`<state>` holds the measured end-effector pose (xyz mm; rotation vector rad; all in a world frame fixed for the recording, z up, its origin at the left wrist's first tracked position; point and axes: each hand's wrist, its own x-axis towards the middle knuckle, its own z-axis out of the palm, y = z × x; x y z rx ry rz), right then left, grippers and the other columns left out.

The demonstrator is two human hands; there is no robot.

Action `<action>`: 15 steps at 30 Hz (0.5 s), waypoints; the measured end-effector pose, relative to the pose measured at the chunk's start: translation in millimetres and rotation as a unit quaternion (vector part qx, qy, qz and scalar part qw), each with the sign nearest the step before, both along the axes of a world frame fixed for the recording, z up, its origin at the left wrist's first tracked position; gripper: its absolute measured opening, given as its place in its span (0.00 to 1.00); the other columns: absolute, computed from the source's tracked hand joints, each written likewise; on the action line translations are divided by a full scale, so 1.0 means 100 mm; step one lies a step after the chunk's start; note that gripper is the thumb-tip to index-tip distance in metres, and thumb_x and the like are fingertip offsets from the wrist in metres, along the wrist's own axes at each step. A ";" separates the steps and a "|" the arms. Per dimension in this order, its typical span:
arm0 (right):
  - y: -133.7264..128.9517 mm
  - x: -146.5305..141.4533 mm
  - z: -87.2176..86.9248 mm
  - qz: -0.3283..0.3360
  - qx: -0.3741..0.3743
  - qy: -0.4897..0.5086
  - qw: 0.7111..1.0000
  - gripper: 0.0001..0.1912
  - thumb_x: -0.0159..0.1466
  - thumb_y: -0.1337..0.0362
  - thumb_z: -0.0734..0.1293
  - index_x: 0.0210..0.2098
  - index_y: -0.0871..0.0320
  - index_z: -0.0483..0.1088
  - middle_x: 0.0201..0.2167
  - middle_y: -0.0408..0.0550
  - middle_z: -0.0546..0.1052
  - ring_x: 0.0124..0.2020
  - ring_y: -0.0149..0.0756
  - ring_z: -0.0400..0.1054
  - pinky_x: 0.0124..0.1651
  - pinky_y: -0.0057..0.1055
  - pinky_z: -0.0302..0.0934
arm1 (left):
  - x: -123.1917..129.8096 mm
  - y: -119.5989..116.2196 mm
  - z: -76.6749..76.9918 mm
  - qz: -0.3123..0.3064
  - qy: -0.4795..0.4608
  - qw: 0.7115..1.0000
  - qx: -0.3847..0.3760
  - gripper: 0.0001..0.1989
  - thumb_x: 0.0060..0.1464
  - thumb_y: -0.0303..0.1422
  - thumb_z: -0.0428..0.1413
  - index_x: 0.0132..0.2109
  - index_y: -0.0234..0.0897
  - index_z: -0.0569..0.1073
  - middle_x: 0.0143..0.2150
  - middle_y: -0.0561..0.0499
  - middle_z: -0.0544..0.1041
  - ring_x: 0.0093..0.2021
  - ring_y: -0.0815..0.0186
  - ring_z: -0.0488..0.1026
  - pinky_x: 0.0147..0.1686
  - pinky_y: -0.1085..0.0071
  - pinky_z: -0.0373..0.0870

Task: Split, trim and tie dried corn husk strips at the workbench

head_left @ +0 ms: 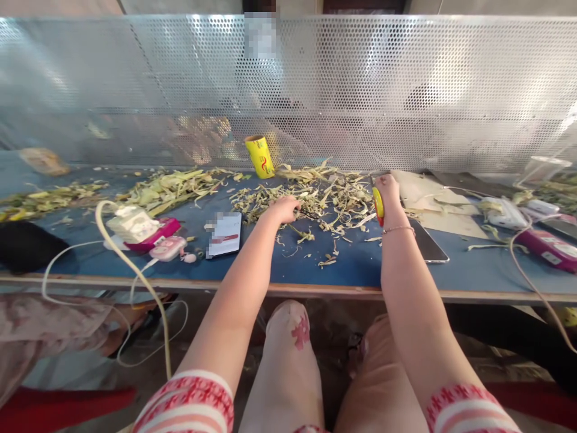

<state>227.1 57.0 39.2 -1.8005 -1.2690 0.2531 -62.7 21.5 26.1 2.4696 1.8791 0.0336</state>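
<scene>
Across the middle of the blue table [288, 264] lies a loose heap of dry, pale green plant strips [347, 195]. My left hand [285, 210] is closed at the near left edge of this heap. A thin dark piece shows beside its fingertips, but what the fingers grip is hidden. Over the heap's right end, my right hand [388, 187] is wrapped round a tool with a yellow-and-red handle [378, 206]; its working end is mostly hidden. Behind the heap stands a yellow cardboard tube [260, 157], slightly tilted.
A lit phone [225, 234] lies left of my left arm; a dark tablet [428, 243] lies beside my right wrist. Power strips with plugs and cables [153, 234] sit at left and right. More plant strips [174, 189] lie farther left. A perforated metal panel [288, 90] borders the back.
</scene>
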 end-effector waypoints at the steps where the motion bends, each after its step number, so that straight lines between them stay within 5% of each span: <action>1: -0.02 -0.03 -0.01 -0.003 -0.011 0.000 1.000 0.15 0.65 0.63 0.59 0.47 0.61 0.71 0.41 0.56 0.70 0.35 0.36 0.66 0.48 0.35 0.61 | -0.02 -0.01 0.02 0.010 0.003 1.000 -0.009 0.28 0.40 0.23 0.56 0.52 0.44 0.73 0.59 0.42 0.66 0.60 0.47 0.61 0.55 0.53 0.62; 6: -0.08 -0.13 -0.10 0.002 -0.016 -0.012 1.000 0.16 0.65 0.63 0.58 0.49 0.60 0.70 0.47 0.57 0.66 0.34 0.36 0.65 0.51 0.37 0.59 | -0.12 0.00 0.14 -0.004 -0.049 0.997 -0.051 0.30 0.35 0.25 0.58 0.51 0.43 0.73 0.58 0.43 0.68 0.56 0.49 0.65 0.53 0.57 0.65; 9: -0.06 -0.16 -0.17 0.026 -0.014 -0.033 0.999 0.16 0.65 0.66 0.57 0.48 0.60 0.70 0.49 0.59 0.64 0.35 0.36 0.65 0.52 0.37 0.58 | -0.05 -0.14 0.31 -0.062 -0.168 0.982 0.057 0.23 0.41 0.27 0.55 0.48 0.38 0.74 0.53 0.43 0.71 0.54 0.53 0.67 0.54 0.58 0.65; 12: -0.02 -0.19 -0.24 0.040 -0.041 -0.046 0.997 0.17 0.65 0.68 0.56 0.48 0.62 0.70 0.48 0.60 0.64 0.35 0.37 0.64 0.52 0.35 0.58 | 0.15 -0.65 0.46 -0.186 -0.328 0.898 0.226 0.17 0.52 0.29 0.47 0.48 0.40 0.72 0.48 0.46 0.73 0.50 0.61 0.69 0.51 0.62 0.67; 15: 0.02 -0.21 -0.31 0.048 -0.048 -0.066 0.995 0.16 0.64 0.69 0.56 0.47 0.62 0.70 0.44 0.60 0.66 0.36 0.39 0.63 0.50 0.36 0.59 | 0.31 -1.53 0.39 -0.257 -0.406 0.804 0.350 0.16 0.56 0.34 0.47 0.50 0.51 0.70 0.43 0.51 0.73 0.45 0.63 0.71 0.46 0.61 0.71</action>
